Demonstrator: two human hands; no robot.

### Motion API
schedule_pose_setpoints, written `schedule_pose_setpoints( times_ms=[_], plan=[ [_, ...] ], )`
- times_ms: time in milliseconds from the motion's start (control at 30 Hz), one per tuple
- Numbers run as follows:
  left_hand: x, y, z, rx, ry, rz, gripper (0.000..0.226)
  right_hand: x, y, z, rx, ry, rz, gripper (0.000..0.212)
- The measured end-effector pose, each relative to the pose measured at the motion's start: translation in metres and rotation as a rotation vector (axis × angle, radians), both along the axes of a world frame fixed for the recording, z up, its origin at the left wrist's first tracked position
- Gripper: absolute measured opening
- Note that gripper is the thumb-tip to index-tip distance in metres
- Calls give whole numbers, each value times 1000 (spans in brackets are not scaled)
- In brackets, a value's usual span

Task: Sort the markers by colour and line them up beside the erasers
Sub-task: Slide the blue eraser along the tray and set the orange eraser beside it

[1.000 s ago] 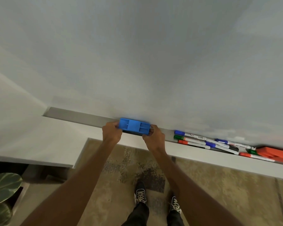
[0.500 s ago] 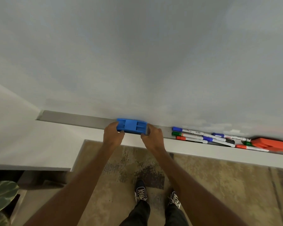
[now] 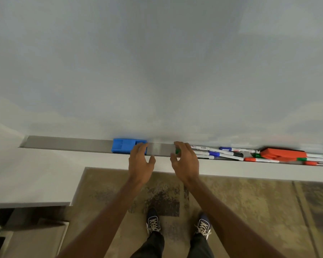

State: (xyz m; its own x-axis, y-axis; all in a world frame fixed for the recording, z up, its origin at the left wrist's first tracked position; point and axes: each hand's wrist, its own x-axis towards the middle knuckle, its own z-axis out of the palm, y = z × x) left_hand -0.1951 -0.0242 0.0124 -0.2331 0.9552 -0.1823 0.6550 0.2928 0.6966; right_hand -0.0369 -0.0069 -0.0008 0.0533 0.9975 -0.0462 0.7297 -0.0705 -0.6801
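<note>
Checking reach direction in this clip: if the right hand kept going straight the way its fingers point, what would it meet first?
The right hand would likely meet the green marker at its fingertips on the tray, then the whiteboard; contact is unclear.

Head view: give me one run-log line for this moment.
left hand: open, fingertips at blue eraser | right hand: open, reaching green marker | markers unsorted on tray

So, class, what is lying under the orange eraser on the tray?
Markers poke out beneath the orange eraser: a green cap at its left, white barrels at its right. Their middles are covered, so the count is unclear.
</note>
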Motion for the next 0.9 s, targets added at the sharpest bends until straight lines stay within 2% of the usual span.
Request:
schedule_pose_setpoints(
  times_ms=[367,567,733,900],
  plan=[
    [159,6,14,112,-108,-144,38,157,-15,15,91,17,-208,30],
    [244,12,9,68,-129,-174,45,245,-12,16,151,19,-293,35],
    [304,16,2,68,-184,-221,54,318,-7,6,188,-2,-406,26],
    [354,24,-11,116,-163,-272,47,375,-6,-3,174,-11,-455,27]
  ],
)
